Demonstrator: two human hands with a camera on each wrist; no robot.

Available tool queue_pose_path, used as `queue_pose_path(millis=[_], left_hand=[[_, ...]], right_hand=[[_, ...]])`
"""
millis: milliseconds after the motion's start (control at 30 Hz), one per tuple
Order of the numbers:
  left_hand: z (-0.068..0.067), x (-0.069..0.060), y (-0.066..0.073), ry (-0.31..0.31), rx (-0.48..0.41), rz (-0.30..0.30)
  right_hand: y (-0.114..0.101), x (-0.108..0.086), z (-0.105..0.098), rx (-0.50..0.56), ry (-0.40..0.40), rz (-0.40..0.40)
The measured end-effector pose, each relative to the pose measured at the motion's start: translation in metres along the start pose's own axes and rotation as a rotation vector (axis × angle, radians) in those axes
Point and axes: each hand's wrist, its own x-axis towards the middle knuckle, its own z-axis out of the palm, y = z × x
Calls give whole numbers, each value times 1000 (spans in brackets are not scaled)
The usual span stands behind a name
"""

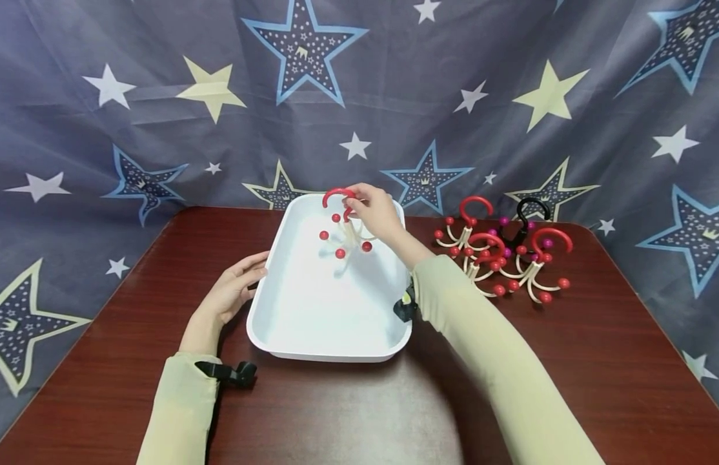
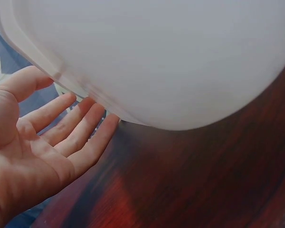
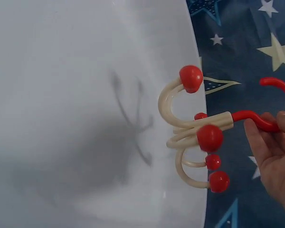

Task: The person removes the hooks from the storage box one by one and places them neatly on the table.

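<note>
A white plastic tray (image 1: 324,310) stands on the table in the head view. Above its far part, my right hand (image 1: 379,213) pinches a claw-shaped hanger hook (image 1: 337,191) by its red curved top. In the right wrist view the cream prongs of this hanger hook (image 3: 213,122), tipped with red balls, hang over the tray and cast a shadow on it. At the tray's left side is my left hand (image 1: 234,287). The left wrist view shows this left hand (image 2: 52,135) with fairly straight, spread fingers, their tips touching the tray's rim.
Right of the tray lies a cluster of similar hooks: a red-topped hook (image 1: 475,205) at the back, two more red-topped ones in front, and a black hook (image 1: 532,208) with purple balls. A starred cloth (image 1: 179,39) hangs behind the brown table (image 1: 301,413).
</note>
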Motion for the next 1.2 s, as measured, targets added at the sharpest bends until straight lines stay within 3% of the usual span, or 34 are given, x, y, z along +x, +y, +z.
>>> queue_pose_path(millis=[233, 600, 933, 1200], left_hand=[[-4, 4, -8, 9, 22, 16], [-3, 4, -7, -5, 10, 19], [-5, 4, -7, -4, 18, 28], [-4, 5, -6, 0, 24, 14]], right_hand=[[-9, -17, -26, 132, 2, -27], [-17, -46, -57, 290, 47, -49], [-21, -77, -88, 468, 18, -67], [-16, -105, -113, 490, 5, -76]])
